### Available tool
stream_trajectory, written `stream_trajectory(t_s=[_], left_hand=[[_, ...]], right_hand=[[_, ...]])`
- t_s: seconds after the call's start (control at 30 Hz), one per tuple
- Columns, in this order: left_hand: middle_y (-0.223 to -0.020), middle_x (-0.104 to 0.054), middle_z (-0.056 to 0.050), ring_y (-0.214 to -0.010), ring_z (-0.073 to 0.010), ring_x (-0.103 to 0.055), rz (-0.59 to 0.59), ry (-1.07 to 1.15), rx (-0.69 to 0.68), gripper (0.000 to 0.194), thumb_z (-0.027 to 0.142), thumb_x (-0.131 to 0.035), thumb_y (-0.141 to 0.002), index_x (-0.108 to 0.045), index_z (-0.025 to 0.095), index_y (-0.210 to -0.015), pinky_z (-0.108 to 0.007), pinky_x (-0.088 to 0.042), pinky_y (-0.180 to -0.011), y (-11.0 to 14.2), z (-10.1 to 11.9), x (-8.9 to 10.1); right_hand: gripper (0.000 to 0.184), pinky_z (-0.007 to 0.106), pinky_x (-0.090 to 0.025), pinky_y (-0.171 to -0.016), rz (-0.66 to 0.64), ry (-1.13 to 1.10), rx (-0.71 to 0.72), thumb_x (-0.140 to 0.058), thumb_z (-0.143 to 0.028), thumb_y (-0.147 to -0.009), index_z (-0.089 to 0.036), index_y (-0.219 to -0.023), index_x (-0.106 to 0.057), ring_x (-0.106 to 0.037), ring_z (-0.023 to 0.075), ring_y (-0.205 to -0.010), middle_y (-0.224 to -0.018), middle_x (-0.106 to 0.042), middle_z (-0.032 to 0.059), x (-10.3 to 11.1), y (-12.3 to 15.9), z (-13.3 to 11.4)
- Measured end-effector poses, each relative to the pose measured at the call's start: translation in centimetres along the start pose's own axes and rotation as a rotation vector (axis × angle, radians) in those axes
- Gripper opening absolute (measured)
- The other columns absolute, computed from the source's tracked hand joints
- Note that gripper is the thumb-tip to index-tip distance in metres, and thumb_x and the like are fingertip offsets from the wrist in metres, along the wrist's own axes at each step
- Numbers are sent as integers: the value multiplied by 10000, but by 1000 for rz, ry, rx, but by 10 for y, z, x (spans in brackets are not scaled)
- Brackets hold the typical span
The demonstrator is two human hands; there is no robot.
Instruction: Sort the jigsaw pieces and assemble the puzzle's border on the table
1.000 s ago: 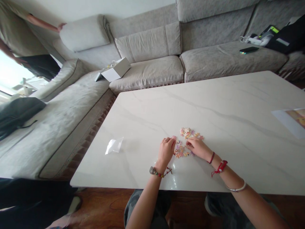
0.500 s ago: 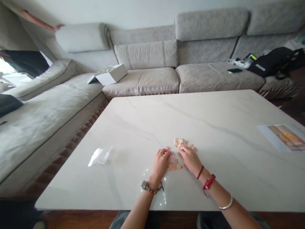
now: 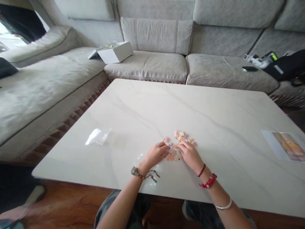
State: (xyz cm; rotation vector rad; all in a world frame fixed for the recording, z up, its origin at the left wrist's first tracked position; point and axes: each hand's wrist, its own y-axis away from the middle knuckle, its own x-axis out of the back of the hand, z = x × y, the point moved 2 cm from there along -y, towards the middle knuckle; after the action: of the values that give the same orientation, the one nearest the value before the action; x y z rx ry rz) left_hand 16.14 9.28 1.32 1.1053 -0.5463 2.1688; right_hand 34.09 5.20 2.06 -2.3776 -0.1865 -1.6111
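Note:
Small pastel jigsaw puzzle pieces lie loosely heaped on the white marbled table. A denser cluster of pieces sits just beyond my right fingers. My left hand comes in from the left with bent fingers pressed together at the pieces; what they pinch is hidden. Opposite it, my right hand has its fingertips closed at a piece on the heap's right side. Only a narrow gap with pieces parts the two hands. Bracelets circle both wrists.
A clear plastic bag lies to the left. On the right is a sheet with a printed yellow picture. A grey sofa behind the table bears a white box, a phone and a black bag. Another person stands far left.
The view has tipped downward. My left wrist has swung out to the left, and both hands are still at the pieces. The other person's hand on the cushion has left the view.

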Motion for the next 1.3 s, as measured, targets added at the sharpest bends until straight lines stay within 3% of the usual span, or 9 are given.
stream_trajectory(t_s=[0.07, 0.23, 0.43, 0.57, 0.67, 0.93, 1.07, 1.2, 1.3], left_hand=[[-944, -568, -53, -777, -126, -558, 4, -6, -3, 248, 323, -437, -838, -580, 203, -1001, -229, -452, -726, -2, 1, -1], [-952, -563, -39, -771, -115, -559, -10, 31, -49, 246, 349, -474, -816, -585, 234, -1003, -212, -449, -706, -3, 3, 0], [-922, -568, -35, -738, -109, -557, -7, 23, -73, 226, 346, -482, -812, -604, 238, -970, -204, -445, -668, -5, 3, 2], [-946, -564, -40, -773, -121, -554, 3, 12, -64, 256, 357, -462, -824, -589, 234, -1009, -223, -443, -700, -5, 4, 2], [-956, -560, -47, -791, -124, -548, 34, -8, -54, 277, 361, -412, -850, -584, 230, -1022, -237, -437, -726, -5, 5, 2], [-897, -570, -42, -742, -107, -542, 49, -24, -92, 232, 320, -415, -852, -613, 231, -934, -205, -438, -664, -8, 9, -2], [-886, -571, -42, -732, -107, -538, 40, -50, -96, 239, 313, -402, -857, -611, 225, -933, -205, -439, -658, -10, 11, -3], [-888, -568, -45, -755, -113, -543, 62, -38, -93, 245, 316, -393, -861, -607, 221, -936, -215, -444, -678, -10, 13, -2], [-907, -566, -47, -780, -117, -544, 63, -27, -110, 237, 328, -415, -851, -607, 226, -945, -222, -450, -697, -11, 14, -2]], right_hand=[[232, 290, -388, -783, 36, 0, -43, -450, -55, -760, -172, -907, -586, -495, 176, -884, -909, -580, 68, -3, -3, 0], [150, 298, -396, -761, 7, -17, -92, -467, -101, -772, -179, -717, -582, -511, 181, -824, -771, -582, 59, -7, -7, 5], [140, 261, -430, -690, 48, -265, -143, -482, -130, -785, -193, -848, -590, -549, 135, -715, -791, -599, 28, 1, -5, 9], [156, 262, -418, -713, 4, -191, -188, -465, -127, -794, -183, -788, -610, -532, 133, -726, -825, -551, 40, 4, -4, 4], [177, 261, -412, -720, 4, -140, -225, -453, -115, -794, -179, -849, -609, -520, 134, -739, -840, -524, 42, 10, -3, 3], [145, 224, -399, -650, -229, -44, -85, -506, -81, -743, -186, -766, -604, -526, 115, -702, -825, -523, 26, 11, 5, 12], [144, 235, -403, -646, -200, -36, -47, -481, -120, -778, -173, -688, -580, -537, 125, -706, -801, -548, 38, 9, 4, 10], [129, 235, -428, -664, -75, -278, -125, -474, -153, -802, -184, -804, -599, -566, 118, -703, -775, -605, 23, 7, -1, 11], [108, 237, -438, -648, -81, -351, -160, -534, -137, -756, -184, -824, -602, -568, 117, -666, -726, -601, 5, 2, -3, 11]])
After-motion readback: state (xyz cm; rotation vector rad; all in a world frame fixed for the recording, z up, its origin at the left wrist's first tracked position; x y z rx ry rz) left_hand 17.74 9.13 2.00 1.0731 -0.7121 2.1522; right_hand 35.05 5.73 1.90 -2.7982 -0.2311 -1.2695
